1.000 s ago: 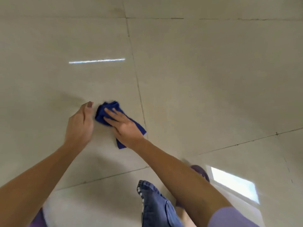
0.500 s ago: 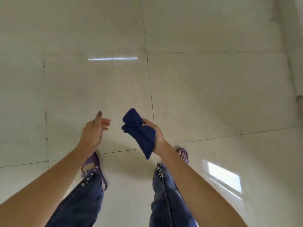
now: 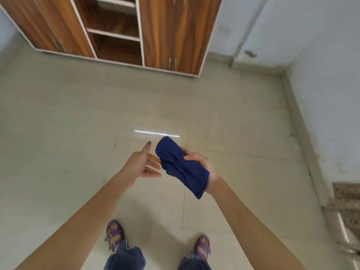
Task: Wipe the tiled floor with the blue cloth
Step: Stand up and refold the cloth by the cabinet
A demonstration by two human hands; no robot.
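I am standing, and the bunched blue cloth (image 3: 181,166) is held up in the air in front of me, well above the floor. My right hand (image 3: 200,162) is shut on the blue cloth, fingers wrapped over its middle, one end hanging down past the wrist. My left hand (image 3: 143,164) is open beside the cloth's left end, palm turned toward it, fingers spread and close to the fabric but not gripping it. The pale tiled floor (image 3: 78,123) lies below, glossy, with thin dark grout lines.
A wooden wardrobe (image 3: 120,30) with an open shelf section stands at the far wall. White walls (image 3: 321,75) with a skirting close the right side. A speckled stone step (image 3: 346,199) shows at the right edge. My feet in purple sandals (image 3: 115,234) are on the floor below.
I have risen from a crouch. The cloth came off the floor in my right hand and is now held high; the view tilted up so the wardrobe and walls appear.
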